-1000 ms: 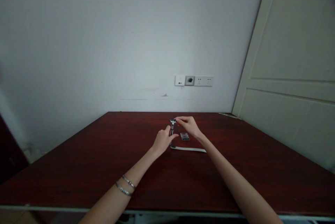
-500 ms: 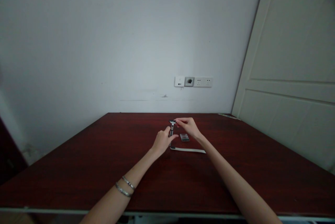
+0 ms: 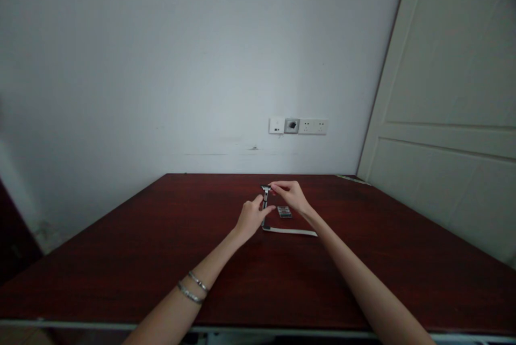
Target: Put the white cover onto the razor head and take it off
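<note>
You're holding razor (image 3: 265, 198) upright on table (image 3: 161, 259), far-centre, long axis vertical; your left hand (image 3: 250, 218) gripping handle low from left, right hand (image 3: 292, 196) pinching head on top from right; small case (image 3: 284, 211), white strip (image 3: 290, 231) lying just beside

A red table (image 3: 161, 259) meets a white wall (image 3: 161, 65) with sockets (image 3: 298, 126), beside a door (image 3: 451, 119).

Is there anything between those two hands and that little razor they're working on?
Nothing visible does. The left hand holds the razor upright by its handle, and the right hand pinches its head. A small dark case and a white strip lie on the table beside them, not in between.
</note>
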`<action>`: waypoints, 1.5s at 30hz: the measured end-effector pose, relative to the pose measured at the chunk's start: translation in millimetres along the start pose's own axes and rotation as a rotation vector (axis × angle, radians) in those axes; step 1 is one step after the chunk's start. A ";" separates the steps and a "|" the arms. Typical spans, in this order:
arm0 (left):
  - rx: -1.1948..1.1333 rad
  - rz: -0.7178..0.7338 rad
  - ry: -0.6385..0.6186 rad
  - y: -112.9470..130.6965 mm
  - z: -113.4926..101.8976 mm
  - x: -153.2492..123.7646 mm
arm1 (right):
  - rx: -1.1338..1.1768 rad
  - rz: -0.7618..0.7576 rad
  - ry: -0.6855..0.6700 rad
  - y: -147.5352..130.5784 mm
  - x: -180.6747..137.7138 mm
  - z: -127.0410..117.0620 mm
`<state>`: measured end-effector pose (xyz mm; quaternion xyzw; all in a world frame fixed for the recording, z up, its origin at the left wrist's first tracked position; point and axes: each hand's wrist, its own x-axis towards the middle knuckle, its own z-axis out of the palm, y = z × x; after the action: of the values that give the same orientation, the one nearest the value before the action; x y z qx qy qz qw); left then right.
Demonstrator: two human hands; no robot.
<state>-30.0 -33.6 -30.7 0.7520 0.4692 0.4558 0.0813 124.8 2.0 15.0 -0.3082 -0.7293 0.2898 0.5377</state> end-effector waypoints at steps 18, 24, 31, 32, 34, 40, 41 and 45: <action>-0.073 -0.020 0.058 3.6 0.6 0.1 | -0.122 -0.134 -0.031 0.0 -1.4 -1.8; -0.036 -0.008 0.035 2.8 -0.9 1.3 | -0.149 -0.148 -0.051 -1.3 -0.8 -5.2; -0.051 0.010 0.026 1.8 -1.6 0.6 | -0.096 -0.079 -0.019 5.6 0.9 -3.0; -0.055 0.011 0.027 2.1 -1.7 0.4 | -0.091 -0.073 -0.013 6.5 0.9 -2.5; -0.057 0.006 0.026 2.8 -1.9 0.1 | -0.077 -0.065 -0.008 7.9 0.7 -1.7; -0.071 0.007 0.032 2.8 -1.7 0.0 | -0.059 -0.064 -0.007 8.2 0.4 -1.3; -0.074 0.008 0.027 2.6 -1.6 -0.1 | -0.063 -0.064 -0.003 7.7 0.4 -1.2; -0.087 0.020 0.021 2.4 -2.1 -1.0 | -0.085 -0.062 0.007 5.2 0.3 -0.9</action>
<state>-30.2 -36.3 -28.8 0.7478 0.4422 0.4842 0.1043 126.3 5.7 11.5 -0.3091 -0.7481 0.2408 0.5355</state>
